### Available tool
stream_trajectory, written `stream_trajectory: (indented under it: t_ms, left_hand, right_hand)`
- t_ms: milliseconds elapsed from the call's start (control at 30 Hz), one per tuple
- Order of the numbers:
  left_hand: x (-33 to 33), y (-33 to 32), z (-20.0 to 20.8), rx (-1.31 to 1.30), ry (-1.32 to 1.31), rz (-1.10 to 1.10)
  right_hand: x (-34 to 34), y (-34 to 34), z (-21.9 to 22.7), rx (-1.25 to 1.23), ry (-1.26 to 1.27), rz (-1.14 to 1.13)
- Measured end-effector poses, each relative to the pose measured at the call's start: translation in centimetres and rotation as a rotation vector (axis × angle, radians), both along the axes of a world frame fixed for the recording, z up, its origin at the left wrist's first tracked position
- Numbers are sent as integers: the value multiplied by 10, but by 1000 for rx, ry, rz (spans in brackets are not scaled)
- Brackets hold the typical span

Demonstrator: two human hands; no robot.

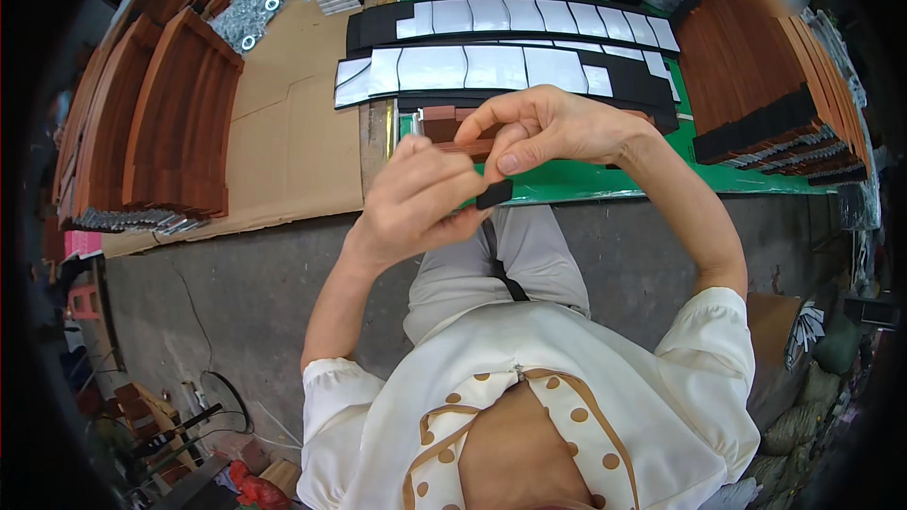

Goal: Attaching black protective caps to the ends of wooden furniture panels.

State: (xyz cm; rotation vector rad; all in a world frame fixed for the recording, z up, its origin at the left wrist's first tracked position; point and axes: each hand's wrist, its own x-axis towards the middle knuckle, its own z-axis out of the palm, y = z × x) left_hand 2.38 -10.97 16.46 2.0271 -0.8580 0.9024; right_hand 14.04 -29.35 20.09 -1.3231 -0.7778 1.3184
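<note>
Both my hands are raised together in front of me, just over the near edge of the table. My left hand (pixel 416 196) is closed, with a small black rectangular piece (pixel 494 195) poking out between its fingers. Right beside it, my right hand (pixel 557 127) curls its thumb and fingertips together close to that piece; whether anything thin lies in this pinch is too small to make out. Behind the hands a reddish-brown wood-look strip (pixel 440 120) lies on the green table top (pixel 586 181), partly covered by them.
Black strips with white backing pieces (pixel 496 68) lie beyond my hands. Stacks of curved brown slats stand at left (pixel 179 113) and right (pixel 756 66). A pile of metal washers (pixel 260 11) rests on the cardboard (pixel 293 132). A pink stool (pixel 83 302) is at far left.
</note>
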Motion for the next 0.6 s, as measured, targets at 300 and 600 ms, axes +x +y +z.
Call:
stream_trajectory:
  t_ms: [300, 600]
  left_hand:
    - [-32, 1, -37, -220, -44, 189]
    - [-29, 5, -52, -347, 224, 192]
  right_hand:
    - [-56, -7, -6, 292, -407, -252]
    - [-63, 10, -43, 349, -1337, -379]
